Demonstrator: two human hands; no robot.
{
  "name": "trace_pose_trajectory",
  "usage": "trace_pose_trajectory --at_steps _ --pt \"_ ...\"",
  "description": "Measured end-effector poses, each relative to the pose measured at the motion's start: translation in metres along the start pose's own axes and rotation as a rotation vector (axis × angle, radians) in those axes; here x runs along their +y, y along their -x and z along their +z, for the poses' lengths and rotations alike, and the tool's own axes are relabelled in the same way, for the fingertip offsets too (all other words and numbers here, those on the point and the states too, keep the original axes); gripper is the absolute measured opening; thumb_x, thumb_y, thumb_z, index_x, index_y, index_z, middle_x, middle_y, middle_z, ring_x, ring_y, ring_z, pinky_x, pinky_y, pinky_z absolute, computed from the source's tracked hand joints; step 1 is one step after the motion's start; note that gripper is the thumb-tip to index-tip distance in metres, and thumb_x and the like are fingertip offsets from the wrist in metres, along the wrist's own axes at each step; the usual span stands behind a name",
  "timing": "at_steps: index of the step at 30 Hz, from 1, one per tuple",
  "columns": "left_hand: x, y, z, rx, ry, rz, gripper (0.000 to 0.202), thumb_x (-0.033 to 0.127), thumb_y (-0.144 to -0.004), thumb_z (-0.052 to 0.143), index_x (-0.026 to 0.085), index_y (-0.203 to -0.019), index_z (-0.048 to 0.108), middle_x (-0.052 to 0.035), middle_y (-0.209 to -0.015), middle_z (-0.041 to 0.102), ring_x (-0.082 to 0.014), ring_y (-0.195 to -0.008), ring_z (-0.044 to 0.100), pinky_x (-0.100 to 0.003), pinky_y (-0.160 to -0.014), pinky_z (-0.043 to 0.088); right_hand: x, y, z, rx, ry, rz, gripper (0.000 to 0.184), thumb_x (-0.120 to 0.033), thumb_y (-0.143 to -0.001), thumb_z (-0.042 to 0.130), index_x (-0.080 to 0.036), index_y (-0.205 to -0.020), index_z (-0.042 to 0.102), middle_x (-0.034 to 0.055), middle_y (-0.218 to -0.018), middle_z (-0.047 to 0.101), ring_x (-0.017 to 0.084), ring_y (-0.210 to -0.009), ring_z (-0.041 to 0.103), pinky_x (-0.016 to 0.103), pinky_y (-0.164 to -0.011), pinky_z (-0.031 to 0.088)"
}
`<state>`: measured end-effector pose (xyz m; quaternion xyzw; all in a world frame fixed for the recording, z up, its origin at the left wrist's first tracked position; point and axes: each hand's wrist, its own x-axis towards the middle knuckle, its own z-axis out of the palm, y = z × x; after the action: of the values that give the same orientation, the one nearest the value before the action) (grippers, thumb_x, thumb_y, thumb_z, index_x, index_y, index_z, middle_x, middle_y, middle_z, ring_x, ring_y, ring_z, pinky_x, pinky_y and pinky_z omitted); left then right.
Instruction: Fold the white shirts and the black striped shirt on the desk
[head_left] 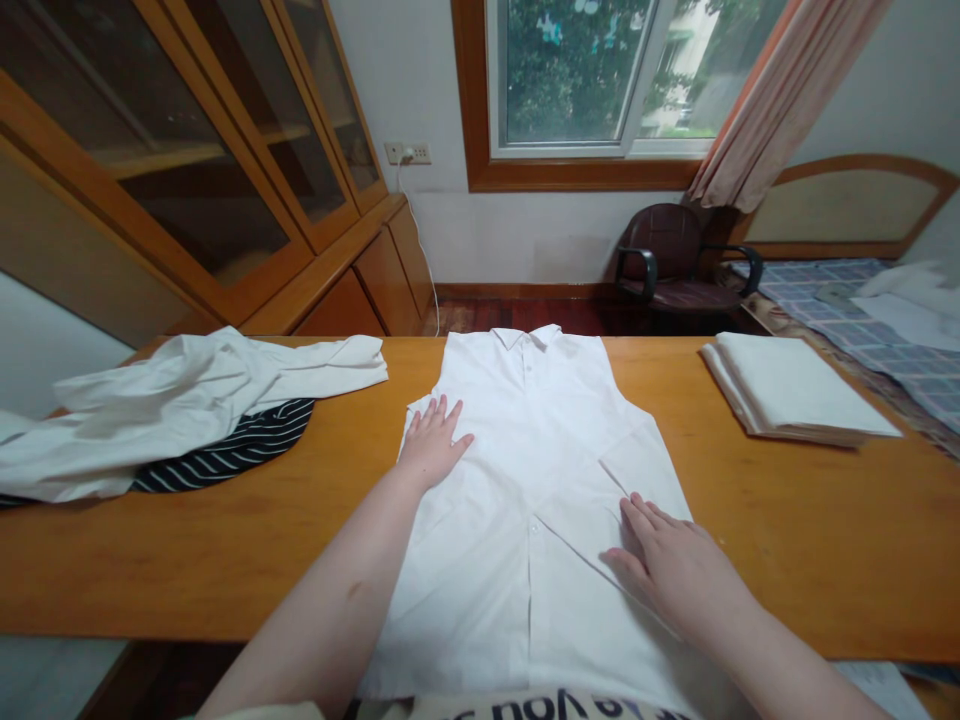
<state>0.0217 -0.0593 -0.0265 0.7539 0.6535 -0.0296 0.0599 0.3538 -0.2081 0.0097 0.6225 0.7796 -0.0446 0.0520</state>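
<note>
A white button-up shirt [517, 450] lies front side up on the wooden table, its collar pointing away from me. On its right side, a diagonal strip of the same cloth, seemingly a sleeve, is laid across the front. My left hand [433, 443] rests flat on the shirt's left side near the shoulder, fingers spread. Lower down on the right, my right hand [656, 550] lies on the diagonal strip with its fingers stretched out and thumb apart. Neither hand grips any cloth. The shirt's bottom hem reaches the table edge near my body.
A loose pile of white clothes [225, 385] with a black striped garment [232, 450] lies on the table [300, 560] at left. Folded white cloth [795, 385] is stacked at right. Beyond stand a glass-door cabinet [300, 240], an armchair [671, 255] and a bed [862, 300].
</note>
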Motion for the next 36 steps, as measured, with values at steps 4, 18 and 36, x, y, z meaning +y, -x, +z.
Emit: trace_pose_trajectory --at_steps 4,18,36 --pt "0.001 0.011 0.002 0.006 -0.001 0.011 0.068 0.056 -0.09 0.031 0.022 -0.148 0.021 -0.0097 -0.155 0.012 -0.0255 -0.143 0.008 -0.046 -0.114 0.01 -0.005 -0.002 -0.018 -0.073 0.036 0.025 0.046 -0.047 -0.09 0.041 -0.011 -0.111 0.063 0.0199 -0.105 0.069 0.032 -0.083 0.068 0.041 -0.066 0.051" --pt "0.008 0.043 0.003 -0.047 -0.005 -0.046 0.068 0.055 -0.09 0.031 0.022 -0.149 0.021 -0.0086 -0.155 0.011 -0.0256 -0.143 0.005 -0.046 -0.114 0.011 -0.008 0.006 -0.034 -0.198 -0.05 0.097 0.031 -0.045 -0.089 0.043 -0.021 -0.083 0.062 0.0095 -0.07 0.07 0.029 -0.065 0.067 0.033 -0.052 0.04" --pt "0.01 0.046 -0.001 -0.045 -0.006 -0.042 0.066 0.051 -0.091 0.032 0.02 -0.148 0.023 -0.0106 -0.155 0.012 -0.0264 -0.143 0.006 -0.047 -0.114 0.011 0.023 -0.158 0.012 0.133 -0.074 -0.078 0.069 -0.052 -0.091 0.037 -0.006 -0.142 0.034 0.0207 -0.149 0.029 0.033 -0.139 0.021 0.047 -0.111 0.02"
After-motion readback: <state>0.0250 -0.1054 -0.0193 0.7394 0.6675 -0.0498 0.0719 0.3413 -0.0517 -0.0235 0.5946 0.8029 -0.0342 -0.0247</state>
